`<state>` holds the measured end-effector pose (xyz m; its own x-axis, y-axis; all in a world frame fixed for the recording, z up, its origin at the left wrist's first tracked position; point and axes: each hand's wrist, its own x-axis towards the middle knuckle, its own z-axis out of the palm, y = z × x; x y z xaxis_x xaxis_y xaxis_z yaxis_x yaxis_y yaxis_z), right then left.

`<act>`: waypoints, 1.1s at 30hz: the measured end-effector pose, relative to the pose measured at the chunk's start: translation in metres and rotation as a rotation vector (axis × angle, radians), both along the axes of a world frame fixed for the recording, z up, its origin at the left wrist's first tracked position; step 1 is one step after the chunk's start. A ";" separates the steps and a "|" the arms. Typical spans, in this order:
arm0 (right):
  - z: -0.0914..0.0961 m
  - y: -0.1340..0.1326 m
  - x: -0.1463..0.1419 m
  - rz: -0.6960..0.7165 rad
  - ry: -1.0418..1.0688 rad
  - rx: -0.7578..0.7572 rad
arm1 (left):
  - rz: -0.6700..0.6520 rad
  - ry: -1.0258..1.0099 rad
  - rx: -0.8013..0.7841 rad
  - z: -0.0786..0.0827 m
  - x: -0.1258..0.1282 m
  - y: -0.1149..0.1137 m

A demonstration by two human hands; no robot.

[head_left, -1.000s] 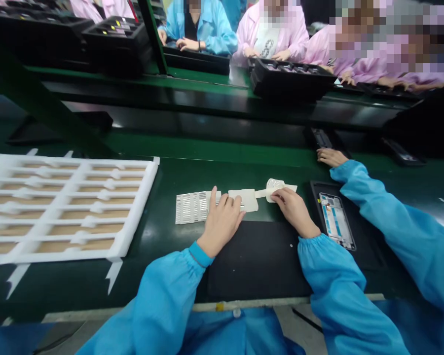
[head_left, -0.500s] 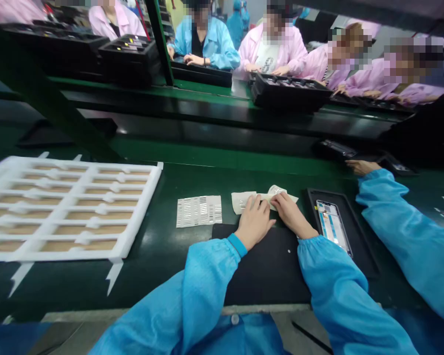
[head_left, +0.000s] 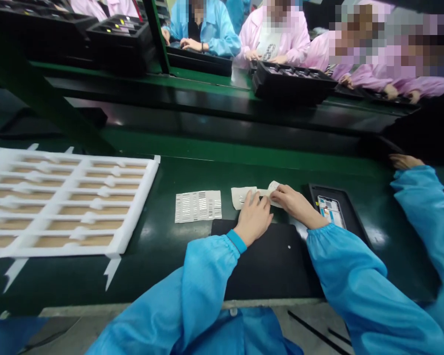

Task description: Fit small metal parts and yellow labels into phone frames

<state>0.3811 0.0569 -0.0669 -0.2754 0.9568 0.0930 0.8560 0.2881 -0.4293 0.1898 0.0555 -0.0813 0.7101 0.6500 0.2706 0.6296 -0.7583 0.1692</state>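
Note:
A pale sticker sheet [head_left: 240, 198] with small silver pieces lies on the bench in front of me. My left hand [head_left: 254, 219] rests on it, fingers spread. At its right part, the fingertips of my right hand [head_left: 295, 204] pinch the lifted, curled edge of the sheet. Left of these, a second sheet [head_left: 198, 206] with rows of silver strips lies flat, touched by neither hand. Beneath my wrists is a black mat [head_left: 262, 266] bearing a tiny pale dot. Beyond my right wrist, a phone frame [head_left: 331, 211] sits in a black tray [head_left: 355, 217], partly hidden by my sleeve.
A white foam grid [head_left: 133, 197] with tape tails fills the left side. A co-worker's hand [head_left: 407, 161] reaches in at the far right beside a dark tray. Across the bench, several people sit behind black trays [head_left: 292, 86]. A green post [head_left: 40, 93] slants at the left.
My right wrist and forearm have shifted right, while the fingers still pinch the sheet. The co-worker's arm has moved right, and the parts near that hand are out of sight. The view tilted slightly.

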 end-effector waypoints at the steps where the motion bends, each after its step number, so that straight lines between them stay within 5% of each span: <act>1: -0.001 0.001 0.000 0.002 0.023 -0.012 | 0.002 -0.003 0.001 0.000 0.000 -0.001; 8: -0.011 0.001 0.002 -0.096 0.307 -0.031 | 0.011 -0.010 0.015 0.000 -0.003 -0.002; 15: -0.019 0.004 0.009 -0.440 0.770 0.040 | 0.008 -0.019 0.028 -0.002 -0.002 -0.002; 21: -0.005 -0.007 0.012 -0.698 1.192 0.248 | 0.014 -0.021 0.048 0.001 0.000 0.000; 33: 0.003 -0.032 -0.059 -0.662 1.429 -0.025 | -0.090 -0.043 -0.019 -0.001 0.010 0.032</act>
<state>0.3218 0.0248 -0.0636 0.4744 0.8724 -0.1177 -0.2790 0.0222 -0.9600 0.1997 0.0870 -0.0818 0.7537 0.5897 0.2901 0.5511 -0.8076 0.2099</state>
